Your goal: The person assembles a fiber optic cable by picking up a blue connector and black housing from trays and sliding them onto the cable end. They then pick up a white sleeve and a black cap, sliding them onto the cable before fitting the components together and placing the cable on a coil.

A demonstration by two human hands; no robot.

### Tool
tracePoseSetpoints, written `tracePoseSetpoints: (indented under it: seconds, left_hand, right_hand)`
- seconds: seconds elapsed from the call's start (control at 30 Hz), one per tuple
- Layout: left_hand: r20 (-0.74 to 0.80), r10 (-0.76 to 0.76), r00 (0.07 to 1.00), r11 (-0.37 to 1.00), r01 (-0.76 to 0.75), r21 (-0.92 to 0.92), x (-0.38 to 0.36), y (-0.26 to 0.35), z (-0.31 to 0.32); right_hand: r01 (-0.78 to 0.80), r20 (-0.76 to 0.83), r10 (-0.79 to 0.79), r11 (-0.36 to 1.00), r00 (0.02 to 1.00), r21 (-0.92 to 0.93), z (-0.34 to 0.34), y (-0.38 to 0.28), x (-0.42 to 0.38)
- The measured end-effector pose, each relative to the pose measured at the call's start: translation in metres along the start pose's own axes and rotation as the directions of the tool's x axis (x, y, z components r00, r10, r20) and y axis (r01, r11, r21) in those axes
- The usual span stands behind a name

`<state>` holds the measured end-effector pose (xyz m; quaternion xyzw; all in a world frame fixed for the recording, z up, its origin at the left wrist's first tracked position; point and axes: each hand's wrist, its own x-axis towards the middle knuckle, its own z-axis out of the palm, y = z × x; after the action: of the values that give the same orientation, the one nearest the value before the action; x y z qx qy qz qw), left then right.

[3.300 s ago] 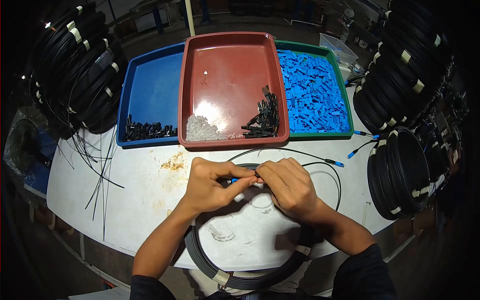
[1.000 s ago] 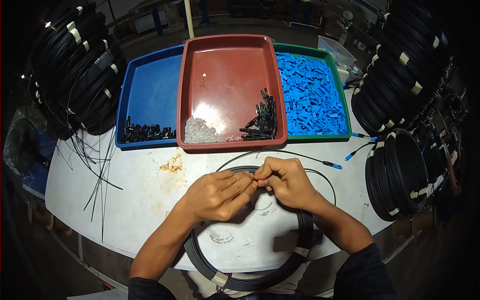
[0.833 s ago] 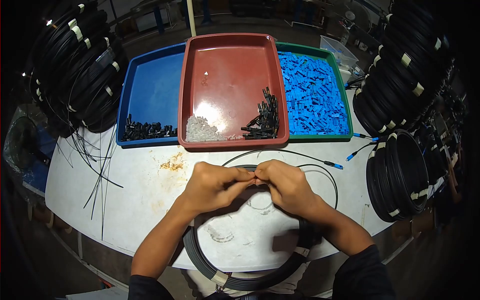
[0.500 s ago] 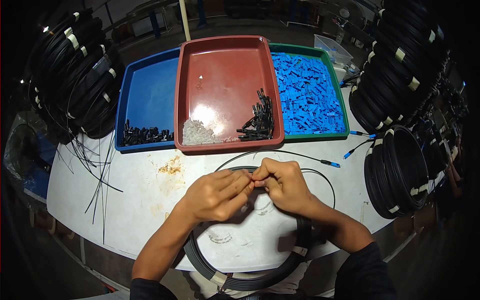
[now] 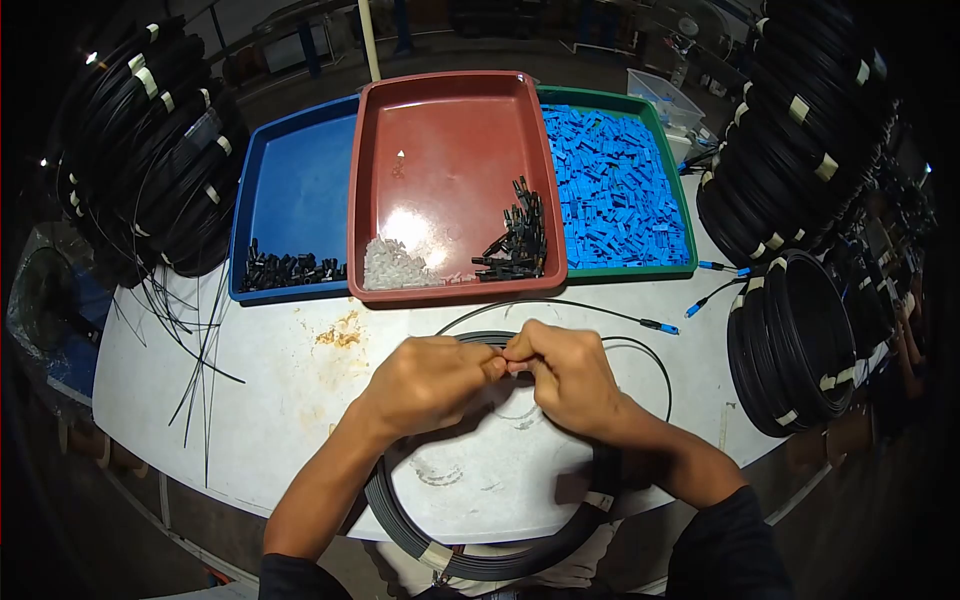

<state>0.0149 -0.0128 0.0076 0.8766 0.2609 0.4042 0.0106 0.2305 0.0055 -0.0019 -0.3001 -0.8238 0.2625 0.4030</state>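
Observation:
A coil of black cable lies at the table's front edge, bound with pale tape, partly overhanging. Above its far side, my left hand and my right hand meet fingertip to fingertip. Both are closed in a pinch. Whatever lies between the fingers is too small and too covered to make out. From behind the hands a loose cable end curves right to a blue connector resting on the table. Another loop of thin black cable bends round beside my right hand.
Beyond the coil stand a blue tray with black parts, a red tray with clear and black pieces, and a green tray of blue connector parts. Cable coils are stacked left and right; another coil stands nearer.
My left hand has turned slightly, its fingers curling in more, and its wrist has shifted a little. My right hand stays almost still, fingertips against the left ones.

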Motion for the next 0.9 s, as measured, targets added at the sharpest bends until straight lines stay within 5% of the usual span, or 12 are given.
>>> tracePoseSetpoints:
  seconds: [0.03, 0.1, 0.17, 0.27, 0.3, 0.33, 0.4, 0.5, 0.73, 0.9]
  left_hand:
    - [0.014, 0.245, 0.969, 0.951, -0.243, 0.19, 0.003, -0.004, 0.003]
    - [0.021, 0.288, 0.957, 0.925, -0.283, 0.253, 0.004, -0.009, 0.003]
    - [0.032, 0.324, 0.946, 0.893, -0.317, 0.319, -0.001, -0.011, 0.002]
    - [-0.005, -0.002, 1.0, 1.0, 0.002, -0.003, -0.001, -0.009, -0.001]
    - [-0.004, -0.003, 1.0, 1.0, 0.003, -0.003, 0.001, -0.005, -0.003]
    - [-0.002, -0.245, 0.97, 0.954, 0.24, -0.181, 0.001, -0.001, -0.005]
    - [0.102, -0.572, 0.814, 0.675, 0.537, -0.506, 0.002, 0.005, -0.004]
    - [0.151, -0.618, 0.771, 0.538, 0.555, -0.634, 0.004, 0.008, -0.005]
    - [0.142, -0.623, 0.77, 0.521, 0.543, -0.659, 0.003, 0.01, -0.004]
    - [0.043, -0.487, 0.872, 0.757, 0.447, -0.476, 0.002, 0.013, -0.003]
  right_hand:
    - [-0.002, -0.002, 0.002, 1.0, 1.0, -0.001, -0.002, 0.0, 0.002]
    - [-0.26, 0.145, 0.236, 0.948, 0.961, 0.182, -0.009, -0.002, 0.012]
    - [-0.24, 0.148, 0.221, 0.963, 0.964, 0.123, -0.012, -0.006, 0.013]
    - [-0.167, 0.103, 0.154, 0.977, 0.983, 0.134, -0.009, -0.002, 0.01]
    - [0.135, -0.003, -0.135, 0.991, 0.991, -0.001, -0.004, 0.005, 0.01]
    - [0.409, -0.066, -0.423, 0.898, 0.904, -0.161, -0.002, 0.008, 0.01]
    - [0.448, -0.043, -0.475, 0.852, 0.879, -0.27, -0.004, 0.005, 0.008]
    - [0.503, -0.016, -0.557, 0.761, 0.83, -0.41, -0.006, 0.002, 0.009]
    - [0.492, -0.04, -0.579, 0.726, 0.814, -0.481, -0.008, -0.005, 0.01]
    - [0.441, 0.001, -0.497, 0.769, 0.868, -0.463, -0.009, -0.01, 0.007]
